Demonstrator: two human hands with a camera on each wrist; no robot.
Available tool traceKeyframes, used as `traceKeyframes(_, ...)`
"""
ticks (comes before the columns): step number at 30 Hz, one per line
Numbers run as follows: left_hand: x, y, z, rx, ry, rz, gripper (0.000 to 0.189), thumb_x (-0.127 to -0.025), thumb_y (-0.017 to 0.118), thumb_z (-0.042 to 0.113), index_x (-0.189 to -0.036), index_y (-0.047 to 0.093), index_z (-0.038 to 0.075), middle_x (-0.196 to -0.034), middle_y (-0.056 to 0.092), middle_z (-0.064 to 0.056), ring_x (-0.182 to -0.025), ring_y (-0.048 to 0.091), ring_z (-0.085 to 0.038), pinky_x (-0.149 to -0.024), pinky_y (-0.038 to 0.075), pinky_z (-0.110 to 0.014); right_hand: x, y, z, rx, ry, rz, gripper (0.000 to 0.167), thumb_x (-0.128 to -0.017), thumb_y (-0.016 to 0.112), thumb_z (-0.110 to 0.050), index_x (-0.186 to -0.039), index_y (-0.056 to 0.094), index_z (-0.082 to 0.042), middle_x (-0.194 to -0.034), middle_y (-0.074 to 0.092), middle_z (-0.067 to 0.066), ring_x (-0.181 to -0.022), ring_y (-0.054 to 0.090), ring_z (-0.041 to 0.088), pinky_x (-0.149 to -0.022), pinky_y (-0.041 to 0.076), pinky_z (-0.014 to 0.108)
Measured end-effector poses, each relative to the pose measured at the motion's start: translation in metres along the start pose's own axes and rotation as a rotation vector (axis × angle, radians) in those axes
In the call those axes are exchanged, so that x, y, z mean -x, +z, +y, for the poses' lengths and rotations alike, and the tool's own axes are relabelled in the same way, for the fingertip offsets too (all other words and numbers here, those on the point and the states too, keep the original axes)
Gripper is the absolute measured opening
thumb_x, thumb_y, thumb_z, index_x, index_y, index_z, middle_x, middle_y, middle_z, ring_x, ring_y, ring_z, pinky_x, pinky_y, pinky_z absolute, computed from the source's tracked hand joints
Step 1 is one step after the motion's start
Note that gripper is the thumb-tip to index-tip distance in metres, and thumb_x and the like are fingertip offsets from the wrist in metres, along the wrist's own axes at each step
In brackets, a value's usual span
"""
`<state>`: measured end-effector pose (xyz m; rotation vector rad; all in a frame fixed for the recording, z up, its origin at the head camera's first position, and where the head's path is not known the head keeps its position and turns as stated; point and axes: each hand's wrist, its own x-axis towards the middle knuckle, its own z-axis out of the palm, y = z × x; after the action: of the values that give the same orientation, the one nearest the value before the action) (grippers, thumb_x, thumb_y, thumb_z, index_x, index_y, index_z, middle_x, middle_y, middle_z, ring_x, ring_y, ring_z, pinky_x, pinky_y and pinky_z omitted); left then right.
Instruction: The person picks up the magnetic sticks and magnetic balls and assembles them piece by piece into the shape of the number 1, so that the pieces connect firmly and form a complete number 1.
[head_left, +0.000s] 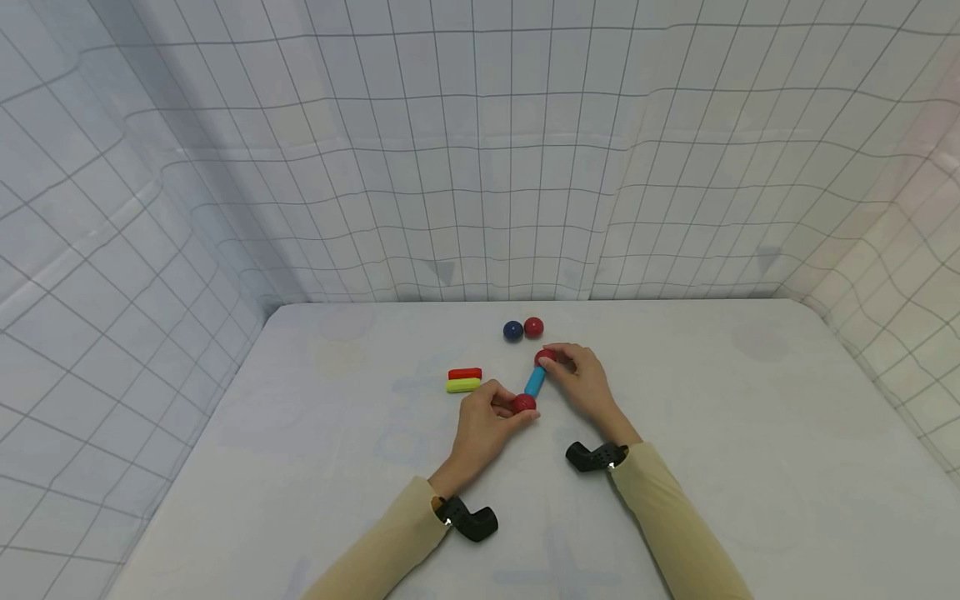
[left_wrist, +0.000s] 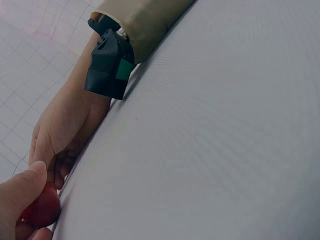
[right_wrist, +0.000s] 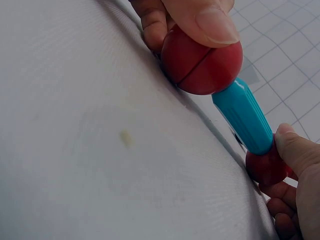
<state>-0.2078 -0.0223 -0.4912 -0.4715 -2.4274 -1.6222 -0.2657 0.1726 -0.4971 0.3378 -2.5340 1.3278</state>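
Note:
My left hand (head_left: 482,423) pinches a red ball (head_left: 523,403) between thumb and fingers, low over the white table. A second red ball (right_wrist: 200,65) is gripped by my right hand (head_left: 587,382), farther from me and slightly right. Between the two balls runs a light blue ridged stick (right_wrist: 243,116), one ball at each of its ends; it slants across the table. In the left wrist view the stick is hidden, and the left thumb lies over its red ball (left_wrist: 42,207).
Left of the hands, a red stick (head_left: 465,374) and a yellow-green stick (head_left: 463,386) lie side by side. Beyond the hands sit a dark blue ball (head_left: 513,332) and another red ball (head_left: 533,327). Grid-patterned white curtain (head_left: 480,183) surrounds the table (head_left: 720,400) at the back and sides.

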Motion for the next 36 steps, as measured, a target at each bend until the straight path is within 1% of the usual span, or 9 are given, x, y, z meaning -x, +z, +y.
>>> traceKeyframes(5, 0.0003, -0.0003, -0.0009, -0.005, 0.008, 0.001, 0.033, -0.072, 0.084, 0.024, -0.086, 0.059, 0.009, -0.086, 0.063, -0.001, -0.069, 0.063, -0.005, -0.064, 0.052, -0.022, -0.0004, 0.0002, -0.0005, -0.002, -0.014, 0.003, 0.034, -0.09, 0.066, -0.032, -0.114, 0.067, -0.008, -0.104, 0.065, 0.005, -0.096, 0.052, 0.022, -0.083, 0.041, 0.04)
traceKeyframes(11, 0.0005, -0.0005, -0.0016, 0.008, 0.009, -0.004, 0.032, -0.073, 0.084, 0.021, -0.089, 0.06, 0.009, -0.086, 0.062, 0.0, -0.071, 0.063, -0.006, -0.066, 0.052, -0.022, -0.0007, 0.0001, 0.0001, -0.017, -0.023, 0.003, 0.033, -0.091, 0.065, -0.031, -0.113, 0.068, -0.007, -0.105, 0.066, 0.006, -0.098, 0.053, 0.023, -0.085, 0.041, 0.04)
traceKeyframes(19, 0.0003, -0.0007, -0.0023, -0.004, 0.036, -0.021, 0.03, -0.074, 0.083, 0.016, -0.093, 0.061, 0.007, -0.089, 0.062, -0.002, -0.075, 0.063, -0.009, -0.067, 0.052, -0.021, -0.0009, 0.0009, 0.0008, -0.026, -0.024, 0.0, 0.033, -0.092, 0.064, -0.03, -0.114, 0.067, -0.007, -0.106, 0.065, 0.007, -0.1, 0.054, 0.023, -0.086, 0.041, 0.041)
traceKeyframes(23, 0.0003, -0.0008, -0.0015, 0.005, 0.037, -0.028, 0.029, -0.075, 0.082, 0.015, -0.093, 0.061, 0.006, -0.089, 0.063, -0.002, -0.075, 0.063, -0.01, -0.067, 0.052, -0.022, -0.0008, 0.001, 0.0004, -0.029, -0.023, 0.001, 0.033, -0.092, 0.064, -0.029, -0.115, 0.066, -0.006, -0.106, 0.065, 0.008, -0.099, 0.054, 0.024, -0.086, 0.041, 0.041)
traceKeyframes(36, 0.0001, -0.0002, -0.0014, 0.043, 0.018, -0.058, 0.029, -0.076, 0.081, 0.016, -0.095, 0.062, 0.006, -0.091, 0.066, -0.004, -0.075, 0.065, -0.011, -0.068, 0.052, -0.022, 0.0002, 0.0004, 0.001, -0.027, -0.002, 0.006, 0.036, -0.092, 0.064, -0.029, -0.119, 0.065, -0.006, -0.109, 0.064, 0.01, -0.102, 0.054, 0.025, -0.089, 0.04, 0.043)
